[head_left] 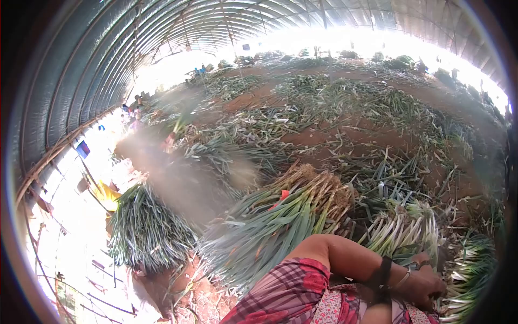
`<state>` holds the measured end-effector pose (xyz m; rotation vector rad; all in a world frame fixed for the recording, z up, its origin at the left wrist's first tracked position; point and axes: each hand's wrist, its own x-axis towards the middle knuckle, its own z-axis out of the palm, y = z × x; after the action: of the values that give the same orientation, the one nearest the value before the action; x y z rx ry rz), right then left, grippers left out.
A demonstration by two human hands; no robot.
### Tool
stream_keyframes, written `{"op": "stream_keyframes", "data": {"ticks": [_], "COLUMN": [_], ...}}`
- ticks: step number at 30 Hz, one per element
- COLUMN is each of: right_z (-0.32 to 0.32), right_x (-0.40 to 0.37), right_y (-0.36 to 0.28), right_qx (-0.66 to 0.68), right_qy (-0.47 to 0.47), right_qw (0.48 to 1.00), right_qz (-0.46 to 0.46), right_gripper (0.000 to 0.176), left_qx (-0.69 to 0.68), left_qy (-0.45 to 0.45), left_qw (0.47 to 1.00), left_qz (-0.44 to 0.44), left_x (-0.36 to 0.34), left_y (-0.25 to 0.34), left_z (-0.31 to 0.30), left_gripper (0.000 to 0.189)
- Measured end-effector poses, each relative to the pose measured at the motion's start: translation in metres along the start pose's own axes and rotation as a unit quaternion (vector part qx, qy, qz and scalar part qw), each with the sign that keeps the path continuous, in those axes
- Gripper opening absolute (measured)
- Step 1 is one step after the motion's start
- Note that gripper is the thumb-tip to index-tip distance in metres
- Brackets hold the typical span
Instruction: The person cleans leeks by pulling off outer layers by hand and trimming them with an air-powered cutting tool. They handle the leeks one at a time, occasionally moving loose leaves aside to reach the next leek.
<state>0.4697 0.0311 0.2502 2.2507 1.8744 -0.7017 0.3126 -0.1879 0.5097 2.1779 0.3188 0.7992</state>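
Observation:
My left arm (345, 259), in a plaid red and pink sleeve, bends across the lower right. A black band and a thin bangle circle its wrist. My left hand (423, 285) has curled fingers beside pale-stemmed spring onions (407, 227); whatever it may hold is hidden. A further patch of skin shows below the forearm, but I cannot make out a right hand. Left of my arm lies a big bundle of spring onions (270, 218), long green leaves towards me, brown roots away, with a red tie (281, 198). More white-stemmed onions (472, 275) lie at the right edge.
Another leafy green bundle (151, 229) stands at the left beside a bright mesh side wall. A brownish blur covers part of the left middle. Loose leaves (340, 97) litter the reddish soil (318, 140) farther back. A curved tunnel roof (91, 70) arches overhead.

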Motion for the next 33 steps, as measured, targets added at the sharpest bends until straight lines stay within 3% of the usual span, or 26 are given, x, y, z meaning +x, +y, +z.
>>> {"op": "stream_keyframes", "data": {"ticks": [2, 3, 5, 6, 7, 9, 13, 15, 19, 21, 22, 25, 29, 31, 33], "right_z": [0.002, 0.005, 0.001, 0.002, 0.002, 0.004, 0.014, 0.016, 0.023, 0.024, 0.025, 0.028, 0.035, 0.045, 0.035], "right_x": [0.002, 0.002, 0.006, 0.007, 0.008, 0.008, 0.004, 0.001, -0.013, -0.019, -0.021, -0.033, -0.039, -0.045, -0.068], "right_y": [-0.003, -0.005, -0.012, -0.015, -0.017, -0.019, -0.027, -0.028, -0.033, -0.035, -0.038, -0.041, -0.038, -0.036, -0.05], "right_qx": [0.001, 0.0, 0.004, 0.005, 0.004, 0.008, 0.016, 0.014, 0.014, 0.017, 0.021, 0.028, 0.041, 0.036, 0.038], "right_qy": [-0.003, -0.002, 0.0, -0.002, -0.003, -0.003, -0.004, -0.004, -0.006, -0.005, -0.005, -0.009, -0.008, -0.003, -0.021], "right_qw": [1.0, 1.0, 1.0, 1.0, 1.0, 1.0, 1.0, 1.0, 1.0, 1.0, 1.0, 0.999, 0.999, 0.999, 0.997], "right_qz": [-0.007, -0.007, -0.011, -0.015, -0.019, -0.02, -0.014, -0.013, -0.003, 0.002, 0.007, 0.017, 0.034, 0.036, 0.068], "right_gripper": [0.055, 0.055, 0.057, 0.058, 0.058, 0.06, 0.063, 0.064, 0.067, 0.069, 0.069, 0.072, 0.074, 0.084, 0.084], "left_qx": [0.181, 0.182, 0.058, 0.059, 0.06, 0.029, 0.026, -0.038, 0.087, 0.036, 0.001, 0.02, -0.043, -0.031, -0.067], "left_qy": [0.075, 0.078, -0.081, -0.127, -0.121, 0.004, 0.001, 0.02, 0.007, -0.126, -0.11, -0.154, -0.213, -0.153, -0.173], "left_qw": [0.98, 0.98, 0.987, 0.981, 0.981, 0.995, 0.999, 0.989, 0.984, 0.96, 0.971, 0.98, 0.967, 0.985, 0.978], "left_qz": [0.015, 0.011, -0.126, -0.131, -0.137, -0.094, -0.032, -0.143, -0.154, -0.247, -0.211, -0.123, -0.135, -0.071, -0.093], "left_x": [-0.004, -0.003, 0.006, 0.011, 0.009, 0.001, -0.015, -0.024, -0.031, -0.035, -0.038, -0.032, -0.04, -0.049, -0.055], "left_y": [-0.003, -0.015, -0.05, -0.053, -0.055, -0.054, -0.037, -0.015, -0.013, 0.006, 0.024, -0.001, 0.017, 0.02, 0.029], "left_z": [-0.004, 0.002, 0.011, 0.004, 0.004, 0.006, -0.009, -0.02, -0.033, -0.047, -0.058, -0.038, -0.052, -0.05, -0.06], "left_gripper": [0.041, 0.041, 0.045, 0.047, 0.047, 0.043, 0.041, 0.044, 0.059, 0.057, 0.05, 0.046, 0.042, 0.041, 0.042]}}
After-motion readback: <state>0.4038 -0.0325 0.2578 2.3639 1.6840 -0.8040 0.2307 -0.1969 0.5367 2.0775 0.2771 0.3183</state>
